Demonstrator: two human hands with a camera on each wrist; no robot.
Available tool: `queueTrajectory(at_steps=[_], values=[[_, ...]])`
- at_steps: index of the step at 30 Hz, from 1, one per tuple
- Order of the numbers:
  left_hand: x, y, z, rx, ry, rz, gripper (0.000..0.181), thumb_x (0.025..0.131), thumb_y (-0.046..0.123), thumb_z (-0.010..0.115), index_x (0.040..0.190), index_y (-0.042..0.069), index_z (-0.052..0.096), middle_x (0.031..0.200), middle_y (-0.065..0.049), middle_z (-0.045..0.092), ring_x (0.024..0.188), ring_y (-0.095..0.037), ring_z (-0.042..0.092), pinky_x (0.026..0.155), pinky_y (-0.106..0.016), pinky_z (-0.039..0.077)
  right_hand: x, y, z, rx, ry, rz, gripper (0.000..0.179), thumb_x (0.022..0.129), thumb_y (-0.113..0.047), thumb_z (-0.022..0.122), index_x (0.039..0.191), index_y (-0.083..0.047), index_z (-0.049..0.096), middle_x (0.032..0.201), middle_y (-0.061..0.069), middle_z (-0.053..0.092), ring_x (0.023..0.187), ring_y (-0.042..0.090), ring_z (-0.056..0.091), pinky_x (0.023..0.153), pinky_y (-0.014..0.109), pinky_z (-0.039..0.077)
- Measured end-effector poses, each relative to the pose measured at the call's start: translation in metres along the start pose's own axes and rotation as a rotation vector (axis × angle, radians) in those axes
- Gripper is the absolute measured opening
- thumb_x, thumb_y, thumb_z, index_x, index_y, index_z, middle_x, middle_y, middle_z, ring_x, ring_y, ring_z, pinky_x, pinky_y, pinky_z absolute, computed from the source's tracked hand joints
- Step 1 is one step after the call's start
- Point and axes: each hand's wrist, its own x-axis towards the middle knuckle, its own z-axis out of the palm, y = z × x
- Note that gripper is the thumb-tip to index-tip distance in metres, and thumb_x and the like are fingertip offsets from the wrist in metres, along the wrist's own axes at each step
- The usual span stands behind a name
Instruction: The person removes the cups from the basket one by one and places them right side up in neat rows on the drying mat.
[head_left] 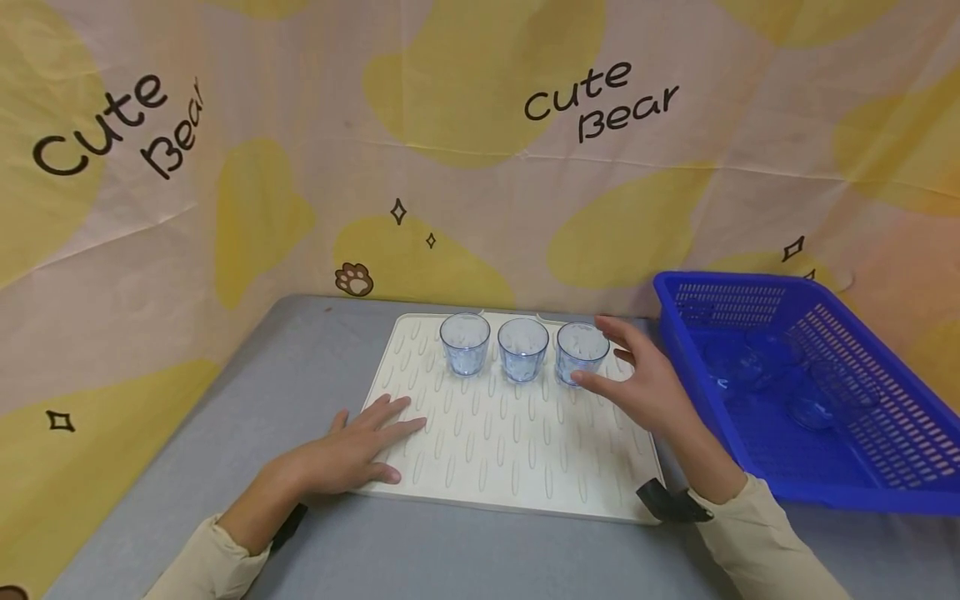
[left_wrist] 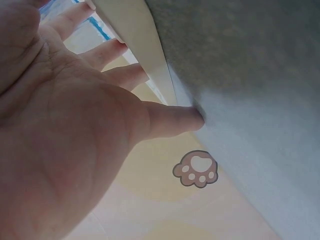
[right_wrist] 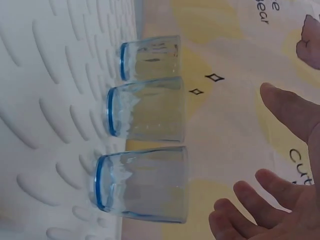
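Three clear bluish drinking glasses stand upright in a row on a white ridged mat (head_left: 487, 450): a left glass (head_left: 465, 346), a middle glass (head_left: 522, 352) and a right glass (head_left: 581, 354). My right hand (head_left: 648, 387) is beside the right glass, thumb and fingers spread. In the right wrist view a gap shows between this hand (right_wrist: 280, 200) and the nearest glass (right_wrist: 142, 185), so it holds nothing. My left hand (head_left: 348, 450) rests with spread fingers on the mat's left edge. The left wrist view shows its thumb (left_wrist: 172, 121) reaching the grey tabletop.
A blue plastic basket (head_left: 757, 492) stands to the right of the mat, with several clear glasses (head_left: 813, 408) inside. Behind the grey table (head_left: 315, 358) hangs a pink and yellow printed cloth (head_left: 465, 192); it also covers the left side.
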Motion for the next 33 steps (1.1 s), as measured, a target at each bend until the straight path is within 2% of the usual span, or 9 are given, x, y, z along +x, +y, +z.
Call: queueTrajectory(at_steps=[8,15,18,25,33], values=[[0.000,-0.001,-0.001,-0.002,0.005,0.008,0.071,0.090,0.035,0.070,0.154,0.029,0.038,0.167,-0.010,0.018,0.155,-0.041,0.008,0.107,-0.080,0.000,-0.027,-0.013,-0.013,-0.063,-0.026,-0.012,0.085,0.082,-0.042,0.081,0.152,-0.020,0.039,0.155,0.012,0.043,0.139,0.040,0.045,0.112,0.057,0.038],[0.000,-0.002,0.000,-0.005,-0.005,-0.006,0.072,0.090,0.038,0.070,0.154,0.031,0.038,0.167,-0.009,0.018,0.155,-0.041,0.008,0.108,-0.080,0.000,-0.045,-0.010,-0.037,-0.129,0.005,0.002,0.084,0.084,-0.046,0.078,0.153,-0.021,0.038,0.150,0.014,0.047,0.128,0.042,0.054,0.094,0.062,0.049],[0.000,-0.001,0.000,-0.005,-0.009,-0.011,0.072,0.090,0.038,0.070,0.154,0.031,0.038,0.167,-0.008,0.017,0.155,-0.040,0.008,0.108,-0.080,0.000,-0.050,-0.001,-0.050,-0.157,0.015,0.004,0.083,0.085,-0.044,0.077,0.153,-0.019,0.037,0.154,0.015,0.043,0.131,0.046,0.050,0.093,0.064,0.048],[-0.001,0.000,0.000,0.012,-0.011,-0.013,0.072,0.090,0.040,0.069,0.154,0.031,0.037,0.167,-0.008,0.018,0.155,-0.039,0.010,0.108,-0.080,0.002,-0.061,0.031,-0.088,-0.227,0.030,0.065,0.082,0.091,-0.044,0.070,0.158,-0.021,0.028,0.158,0.022,0.036,0.131,0.056,0.042,0.091,0.071,0.041],[0.000,0.000,-0.001,0.001,-0.004,-0.002,0.071,0.090,0.038,0.069,0.154,0.029,0.038,0.167,-0.010,0.018,0.155,-0.040,0.009,0.108,-0.080,0.002,-0.067,0.070,-0.128,-0.305,0.089,0.140,0.082,0.095,-0.043,0.065,0.159,-0.012,0.023,0.156,0.032,0.031,0.125,0.063,0.040,0.087,0.073,0.039]])
